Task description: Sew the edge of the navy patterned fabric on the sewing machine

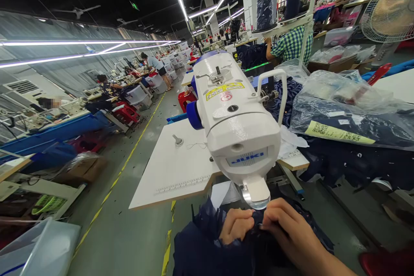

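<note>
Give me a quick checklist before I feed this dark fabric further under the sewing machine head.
1. Left hand on the dark fabric: ok, fingers curled into the cloth.
2. Right hand on the fabric: ok, fingertips pressing just below the machine head.
3. Fingers clear of the needle: cannot tell, the sewing machine head hides the needle area.
4. Fabric flat at the feed point: not ok, it looks bunched between the hands.
5. White table left of the machine: ok, only a small knob and a thread on it.
</note>
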Demonstrator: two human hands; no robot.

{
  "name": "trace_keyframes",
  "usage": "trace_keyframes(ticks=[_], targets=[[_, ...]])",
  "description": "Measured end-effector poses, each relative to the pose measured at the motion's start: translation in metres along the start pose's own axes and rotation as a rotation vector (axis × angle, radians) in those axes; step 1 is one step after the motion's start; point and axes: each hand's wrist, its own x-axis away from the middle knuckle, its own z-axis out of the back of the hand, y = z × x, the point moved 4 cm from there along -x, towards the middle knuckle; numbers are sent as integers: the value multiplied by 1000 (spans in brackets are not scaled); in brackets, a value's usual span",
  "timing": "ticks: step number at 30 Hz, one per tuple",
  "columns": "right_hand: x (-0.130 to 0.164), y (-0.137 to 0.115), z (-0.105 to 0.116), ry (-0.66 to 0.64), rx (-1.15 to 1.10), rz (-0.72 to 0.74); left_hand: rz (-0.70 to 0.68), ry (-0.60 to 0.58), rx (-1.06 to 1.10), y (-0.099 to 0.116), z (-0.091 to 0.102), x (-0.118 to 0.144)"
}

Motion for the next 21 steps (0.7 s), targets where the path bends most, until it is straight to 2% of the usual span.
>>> trace_keyframes(ticks=[4, 9, 13, 21], targets=[[1, -8, 7, 154, 128, 270, -34, 10, -7, 3, -3, -3], [3, -8, 8, 207, 188, 382, -44, 2, 31, 2, -4, -8], [8, 0, 4, 157, 176, 354, -72, 34, 4, 3, -2, -10], [16, 18, -1, 42, 178, 194, -72, 43, -22, -2, 0, -5]])
